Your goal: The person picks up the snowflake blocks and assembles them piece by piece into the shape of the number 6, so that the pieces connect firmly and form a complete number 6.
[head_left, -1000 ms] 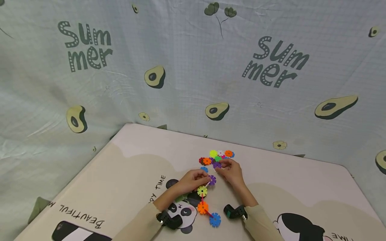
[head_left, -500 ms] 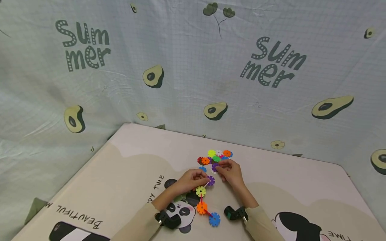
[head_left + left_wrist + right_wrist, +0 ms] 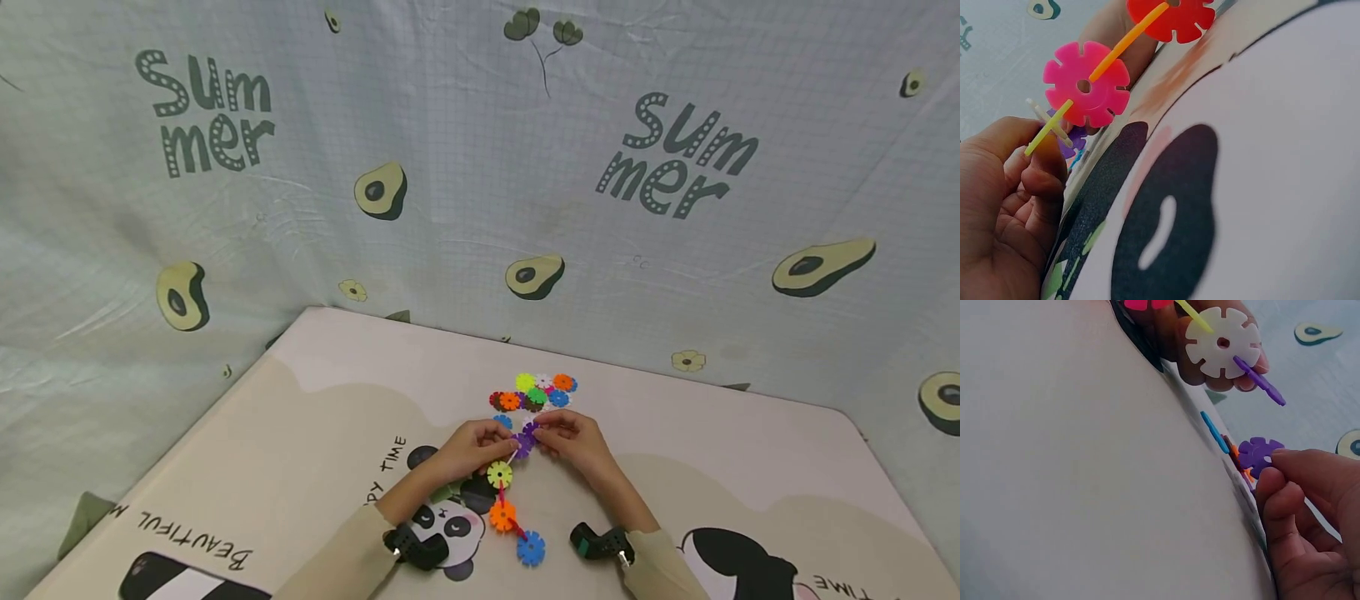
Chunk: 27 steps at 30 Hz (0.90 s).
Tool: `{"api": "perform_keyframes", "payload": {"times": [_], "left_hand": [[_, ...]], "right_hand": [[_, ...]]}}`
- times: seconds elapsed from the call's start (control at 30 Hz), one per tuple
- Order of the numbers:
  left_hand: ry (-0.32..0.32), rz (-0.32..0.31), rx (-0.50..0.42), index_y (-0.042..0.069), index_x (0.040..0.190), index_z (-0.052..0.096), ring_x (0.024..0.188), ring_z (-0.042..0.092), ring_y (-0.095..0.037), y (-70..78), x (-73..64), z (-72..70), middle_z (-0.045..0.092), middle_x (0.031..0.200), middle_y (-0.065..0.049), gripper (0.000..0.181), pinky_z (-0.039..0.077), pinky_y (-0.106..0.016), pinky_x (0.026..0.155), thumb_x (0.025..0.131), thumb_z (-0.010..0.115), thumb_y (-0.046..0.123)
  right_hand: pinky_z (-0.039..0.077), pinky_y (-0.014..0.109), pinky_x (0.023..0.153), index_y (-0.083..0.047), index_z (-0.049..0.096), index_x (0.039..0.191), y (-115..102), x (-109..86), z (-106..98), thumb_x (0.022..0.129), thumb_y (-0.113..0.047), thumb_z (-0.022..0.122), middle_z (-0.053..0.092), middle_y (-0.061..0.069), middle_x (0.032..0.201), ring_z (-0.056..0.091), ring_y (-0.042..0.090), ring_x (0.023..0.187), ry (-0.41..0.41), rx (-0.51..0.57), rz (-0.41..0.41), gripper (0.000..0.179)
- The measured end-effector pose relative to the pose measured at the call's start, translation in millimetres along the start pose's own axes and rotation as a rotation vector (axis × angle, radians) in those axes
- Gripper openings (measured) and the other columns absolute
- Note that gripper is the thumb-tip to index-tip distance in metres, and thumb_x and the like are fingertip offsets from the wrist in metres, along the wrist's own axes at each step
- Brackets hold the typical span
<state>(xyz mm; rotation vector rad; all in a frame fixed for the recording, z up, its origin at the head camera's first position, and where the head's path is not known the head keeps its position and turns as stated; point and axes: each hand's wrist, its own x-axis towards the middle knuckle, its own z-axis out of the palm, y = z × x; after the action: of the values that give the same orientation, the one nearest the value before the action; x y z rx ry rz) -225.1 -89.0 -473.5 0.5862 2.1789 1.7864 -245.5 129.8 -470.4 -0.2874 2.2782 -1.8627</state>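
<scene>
My left hand (image 3: pixel 472 450) pinches the upper end of a chain of notched plastic discs slotted together crosswise. The chain has a purple disc (image 3: pixel 1260 381) at its tip, then a white disc (image 3: pixel 1223 342), a yellow disc (image 3: pixel 499 475), a pink disc (image 3: pixel 1063 65), an orange disc (image 3: pixel 503 516), a red disc (image 3: pixel 1188 28) and a blue disc (image 3: pixel 530 548) at the lower end. Just right of the tip, my right hand (image 3: pixel 576 442) pinches a separate purple disc (image 3: pixel 1257 456) between thumb and finger. In the head view the two purple discs overlap.
Beyond the hands lies a loose group of discs, including a lime disc (image 3: pixel 526 382), a green disc (image 3: pixel 536 396) and an orange disc (image 3: pixel 509 402). A blue disc (image 3: pixel 502 422) lies near my left fingers. The table (image 3: pixel 360 350) bears a panda print; a patterned curtain (image 3: pixel 450 125) hangs behind.
My right hand has drawn a purple disc back from the loose group toward the chain's purple tip. The left hand has kept its hold, almost still.
</scene>
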Motion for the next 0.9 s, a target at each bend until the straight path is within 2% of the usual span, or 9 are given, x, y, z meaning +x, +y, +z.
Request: {"api": "perform_keyframes", "payload": {"times": [0.17, 0.37, 0.53, 0.8, 0.9], "left_hand": [[0.012, -0.014, -0.008, -0.006, 0.101, 0.062, 0.052, 0.044, -0.008, 0.0, 0.2, 0.8, 0.059, 0.077, 0.0, 0.021, 0.04, -0.016, 0.048, 0.098, 0.059, 0.014], [0.029, -0.034, -0.023, -0.006, 0.101, 0.061, 0.052, 0.045, -0.008, 0.0, 0.1, -0.7, 0.06, 0.076, 0.001, 0.022, 0.041, -0.017, 0.049, 0.098, 0.059, 0.015], [0.041, -0.048, -0.023, -0.006, 0.103, 0.062, 0.053, 0.045, -0.009, -1.0, 0.2, -0.7, 0.06, 0.077, 0.0, 0.023, 0.042, -0.016, 0.05, 0.097, 0.06, 0.016], [0.046, -0.052, -0.029, -0.006, 0.102, 0.062, 0.053, 0.045, -0.008, -0.7, -0.7, -0.7, 0.061, 0.078, 0.0, 0.023, 0.042, -0.016, 0.051, 0.097, 0.06, 0.016], [0.039, -0.044, -0.027, -0.007, 0.102, 0.061, 0.052, 0.045, -0.008, -0.7, -0.7, -1.1, 0.06, 0.076, 0.001, 0.023, 0.042, -0.016, 0.05, 0.097, 0.06, 0.016]], "right_hand": [[0.051, 0.021, 0.064, 0.008, 0.062, 0.112, 2.1, -3.7, -4.8, 0.091, -0.01, 0.068, 0.067, 0.011, 0.092, 0.061, 0.013, 0.069, -0.031, 0.049, -0.026, 0.028], [0.051, 0.021, 0.063, 0.005, 0.062, 0.109, 3.9, -3.1, -10.1, 0.092, -0.011, 0.067, 0.066, 0.007, 0.089, 0.06, 0.014, 0.071, -0.03, 0.114, -0.019, 0.024], [0.051, 0.021, 0.064, 0.004, 0.061, 0.107, 6.0, -4.0, -13.9, 0.092, -0.01, 0.066, 0.066, 0.003, 0.089, 0.06, 0.012, 0.071, -0.079, 0.132, -0.07, 0.021], [0.052, 0.02, 0.068, -0.008, 0.067, 0.1, 8.9, -5.5, -17.3, 0.091, -0.008, 0.068, 0.067, -0.001, 0.09, 0.061, 0.009, 0.074, -0.155, 0.153, -0.104, 0.009], [0.053, 0.021, 0.071, -0.007, 0.067, 0.1, 9.1, -5.4, -17.4, 0.091, -0.007, 0.068, 0.067, -0.002, 0.092, 0.062, 0.009, 0.077, -0.164, 0.158, -0.109, 0.009]]}}
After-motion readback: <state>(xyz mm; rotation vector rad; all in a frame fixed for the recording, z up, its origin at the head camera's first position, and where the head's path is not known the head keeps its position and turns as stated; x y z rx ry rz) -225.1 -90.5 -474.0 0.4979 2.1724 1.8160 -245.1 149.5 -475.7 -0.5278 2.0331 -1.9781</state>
